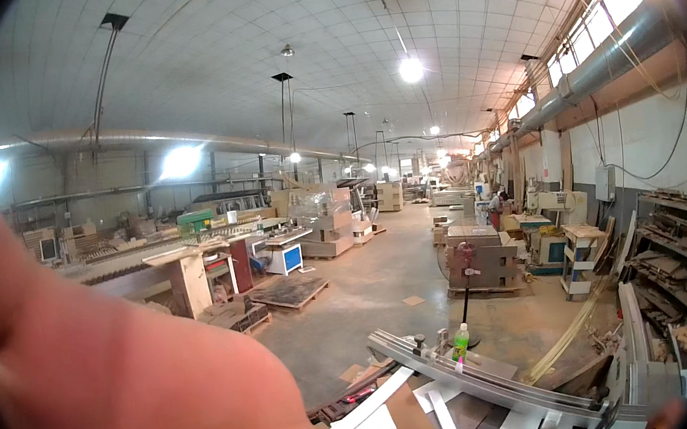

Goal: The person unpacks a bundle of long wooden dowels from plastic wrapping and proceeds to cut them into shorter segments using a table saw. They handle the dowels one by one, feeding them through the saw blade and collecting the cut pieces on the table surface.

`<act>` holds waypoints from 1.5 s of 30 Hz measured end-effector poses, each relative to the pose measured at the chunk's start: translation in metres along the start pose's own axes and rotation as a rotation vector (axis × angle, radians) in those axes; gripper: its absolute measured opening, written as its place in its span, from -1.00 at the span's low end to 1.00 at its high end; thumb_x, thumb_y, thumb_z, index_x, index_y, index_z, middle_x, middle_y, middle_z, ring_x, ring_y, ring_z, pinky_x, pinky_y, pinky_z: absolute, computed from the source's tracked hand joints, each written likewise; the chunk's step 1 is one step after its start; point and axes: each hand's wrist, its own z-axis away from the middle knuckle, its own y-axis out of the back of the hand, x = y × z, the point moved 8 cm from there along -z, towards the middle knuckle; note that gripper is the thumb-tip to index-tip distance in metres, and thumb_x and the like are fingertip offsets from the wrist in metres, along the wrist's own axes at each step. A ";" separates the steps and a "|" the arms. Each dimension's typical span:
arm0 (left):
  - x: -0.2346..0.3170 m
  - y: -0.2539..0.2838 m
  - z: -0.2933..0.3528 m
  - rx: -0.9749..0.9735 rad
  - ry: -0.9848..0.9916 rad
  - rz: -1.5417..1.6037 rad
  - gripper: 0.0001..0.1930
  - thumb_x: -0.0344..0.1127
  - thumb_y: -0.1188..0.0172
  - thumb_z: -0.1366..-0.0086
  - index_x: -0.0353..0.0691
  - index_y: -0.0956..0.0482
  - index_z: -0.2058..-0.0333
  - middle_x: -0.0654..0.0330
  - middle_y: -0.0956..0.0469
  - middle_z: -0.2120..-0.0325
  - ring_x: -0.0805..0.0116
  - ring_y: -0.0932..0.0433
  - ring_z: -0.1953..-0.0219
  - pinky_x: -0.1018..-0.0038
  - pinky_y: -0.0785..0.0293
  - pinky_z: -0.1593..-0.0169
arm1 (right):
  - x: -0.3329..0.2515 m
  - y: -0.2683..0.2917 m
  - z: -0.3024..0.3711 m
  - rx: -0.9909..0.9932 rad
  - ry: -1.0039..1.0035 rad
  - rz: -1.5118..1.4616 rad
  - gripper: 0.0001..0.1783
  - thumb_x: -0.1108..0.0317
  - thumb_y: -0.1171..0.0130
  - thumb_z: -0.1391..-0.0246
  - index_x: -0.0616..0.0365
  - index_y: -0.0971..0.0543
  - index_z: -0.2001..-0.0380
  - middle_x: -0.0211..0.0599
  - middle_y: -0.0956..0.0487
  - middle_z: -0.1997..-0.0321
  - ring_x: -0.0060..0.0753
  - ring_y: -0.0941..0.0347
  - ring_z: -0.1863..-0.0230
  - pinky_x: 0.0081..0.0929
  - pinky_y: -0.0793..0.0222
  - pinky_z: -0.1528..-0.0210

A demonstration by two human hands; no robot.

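Observation:
My left hand [151, 389] looms very close on the left, its palm side showing and one blurred digit reaching up along the rim. Its other fingers are hidden, so I cannot see whether it grips anything. At the lower right edge a small skin-coloured patch [668, 415] may be part of my right hand; no fingers can be made out. Below lies a work surface with an aluminium rail [480, 373] running across it. White strips [370, 406] and a brown board [416, 422] lie on the near side of the rail. A green-labelled bottle [461, 342] stands upright by the rail.
Stacked panels [480, 258] stand on a pallet ahead. A rack of offcuts [670, 253] lines the right wall, with long thin strips [573, 336] on the floor nearby. A low pallet [289, 293] and a blue-fronted cabinet [287, 256] stand left of the aisle. A person [495, 207] is farther back.

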 end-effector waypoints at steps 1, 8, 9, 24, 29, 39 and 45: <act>0.001 0.000 -0.004 0.003 0.009 0.000 -0.16 -0.10 -0.32 -0.15 -0.29 -0.14 -0.32 -0.05 -0.19 -0.32 0.03 -0.12 -0.40 0.14 -0.02 -0.42 | 0.001 -0.014 -0.015 -0.043 -0.036 0.042 -0.09 -0.50 0.06 -0.12 0.32 -0.61 0.37 -0.20 -0.59 0.44 -0.35 -0.53 0.41 -0.42 -0.39 0.42; 0.014 -0.022 0.021 -0.016 0.028 0.022 -0.19 -0.09 -0.28 -0.18 -0.27 -0.15 -0.32 -0.04 -0.20 -0.32 0.04 -0.12 -0.40 0.12 0.00 -0.43 | 0.056 -0.213 -0.180 -0.272 -0.195 0.299 -0.14 -0.47 0.05 -0.12 0.28 -0.62 0.34 -0.21 -0.61 0.40 -0.32 -0.54 0.38 -0.37 -0.40 0.38; 0.019 -0.027 0.018 -0.028 0.020 0.022 -0.20 -0.09 -0.28 -0.18 -0.27 -0.15 -0.32 -0.03 -0.20 -0.32 0.04 -0.12 -0.40 0.12 0.00 -0.43 | 0.063 -0.243 -0.192 -0.296 -0.201 0.325 -0.14 -0.47 0.04 -0.12 0.28 -0.62 0.34 -0.21 -0.61 0.39 -0.32 -0.54 0.37 -0.36 -0.40 0.37; 0.022 0.007 -0.025 -0.179 0.000 -0.058 -0.28 -0.08 -0.18 -0.24 -0.23 -0.18 -0.30 0.01 -0.23 -0.31 0.05 -0.13 -0.40 0.07 0.02 -0.44 | 0.057 -0.361 -0.203 -0.301 -0.208 0.346 -0.23 -0.41 0.02 -0.12 0.20 -0.64 0.27 -0.22 -0.63 0.30 -0.25 -0.57 0.30 -0.26 -0.41 0.29; 0.011 0.033 -0.026 -0.183 0.021 -0.047 -0.30 -0.07 -0.15 -0.26 -0.22 -0.19 -0.30 0.02 -0.24 -0.30 0.06 -0.13 -0.40 0.06 0.03 -0.44 | 0.064 -0.347 -0.195 -0.218 -0.266 0.365 -0.25 -0.39 0.01 -0.12 0.17 -0.65 0.24 -0.23 -0.64 0.28 -0.23 -0.58 0.27 -0.22 -0.42 0.26; 0.022 0.061 -0.036 -0.209 -0.024 -0.084 -0.35 -0.07 -0.09 -0.29 -0.20 -0.21 -0.29 0.04 -0.25 -0.30 0.07 -0.13 -0.40 0.03 0.05 -0.45 | 0.118 -0.392 -0.183 -0.240 -0.383 0.465 -0.30 -0.35 0.00 -0.13 0.11 -0.66 0.20 -0.24 -0.66 0.22 -0.19 -0.60 0.22 -0.15 -0.43 0.20; 0.020 0.066 -0.025 -0.249 -0.021 -0.095 -0.38 -0.06 -0.06 -0.31 -0.19 -0.23 -0.28 0.06 -0.26 -0.29 0.07 -0.13 -0.40 0.01 0.06 -0.45 | 0.220 -0.448 -0.125 -0.366 -0.577 0.614 -0.33 -0.33 -0.01 -0.13 0.08 -0.67 0.17 -0.24 -0.67 0.18 -0.17 -0.61 0.19 -0.11 -0.43 0.17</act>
